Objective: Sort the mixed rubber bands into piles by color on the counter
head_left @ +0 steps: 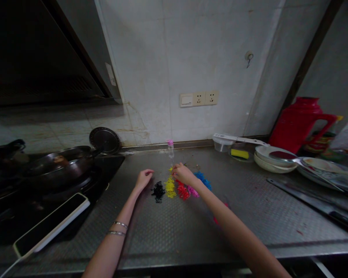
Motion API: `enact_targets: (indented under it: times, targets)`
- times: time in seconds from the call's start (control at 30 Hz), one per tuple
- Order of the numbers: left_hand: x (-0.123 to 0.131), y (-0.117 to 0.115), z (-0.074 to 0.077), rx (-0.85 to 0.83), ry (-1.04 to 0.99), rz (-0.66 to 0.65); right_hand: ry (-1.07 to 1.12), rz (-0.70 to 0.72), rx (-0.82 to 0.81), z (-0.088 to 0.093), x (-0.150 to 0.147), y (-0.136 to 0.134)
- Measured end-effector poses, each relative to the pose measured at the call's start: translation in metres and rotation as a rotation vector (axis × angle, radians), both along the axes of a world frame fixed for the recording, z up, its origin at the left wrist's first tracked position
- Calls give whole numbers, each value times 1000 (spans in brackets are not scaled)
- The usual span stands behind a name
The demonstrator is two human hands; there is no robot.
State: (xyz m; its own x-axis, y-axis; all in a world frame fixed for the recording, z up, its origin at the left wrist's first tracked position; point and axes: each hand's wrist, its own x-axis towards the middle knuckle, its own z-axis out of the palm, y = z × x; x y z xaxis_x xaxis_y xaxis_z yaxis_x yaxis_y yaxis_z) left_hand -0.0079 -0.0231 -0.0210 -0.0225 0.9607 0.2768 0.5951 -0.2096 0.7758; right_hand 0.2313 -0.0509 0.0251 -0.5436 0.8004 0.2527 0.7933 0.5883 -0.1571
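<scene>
My left hand [145, 179] hovers left of the piles, its fingers curled together. Whether anything is inside them is too small to see. Just over the far end of the yellow and red piles, my right hand [185, 173] is closed in a pinch, with what it holds too small to make out. Below lie heaps of small pieces that look like rubber bands: black [158, 192], yellow [170, 188], red [183, 191], pink [193, 192] and blue [203, 180]. A small clear bottle [171, 150] with a pink cap stands upright behind them.
A phone [52, 224] with a cable lies at the left, beside a stove carrying a pan [60, 166]. To the right are a yellow sponge [239, 154], stacked bowls [274, 164], a knife [301, 199] and a red thermos [295, 125]. A pink-red item [216, 221] is partly behind my right forearm.
</scene>
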Motion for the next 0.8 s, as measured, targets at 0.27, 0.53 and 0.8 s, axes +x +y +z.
enact_targets:
  times: [0.27, 0.53, 0.8]
  targets:
    - [-1, 0, 0, 37, 4, -11, 83, 40, 21, -13, -3, -16]
    - [15, 1, 2, 26, 48, -102, 113, 1, 74, -8, 6, -18]
    - [44, 23, 4, 102, 395, -185, 70, -152, 105, -5, 26, -15]
